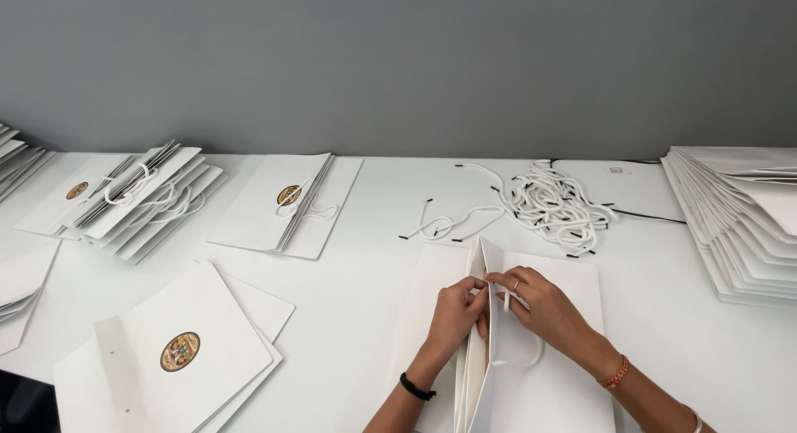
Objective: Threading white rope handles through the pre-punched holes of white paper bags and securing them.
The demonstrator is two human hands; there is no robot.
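Observation:
A flat white paper bag (564,383) lies on the white table (357,292) in front of me, its top edge raised at the middle. My left hand (455,310) pinches that raised edge from the left side. My right hand (540,304), with a ring on one finger, holds a white cord handle (519,362) against the same edge; the cord loops down over the bag's face. The fingertips of both hands meet at the bag's rim.
A heap of white cords with black tips (552,205) lies behind the bag. Folded white bags are stacked at the right (730,225). Bags with handles and round emblems lie at the left (133,196) and centre (290,202); more flat bags sit at the front left (178,350).

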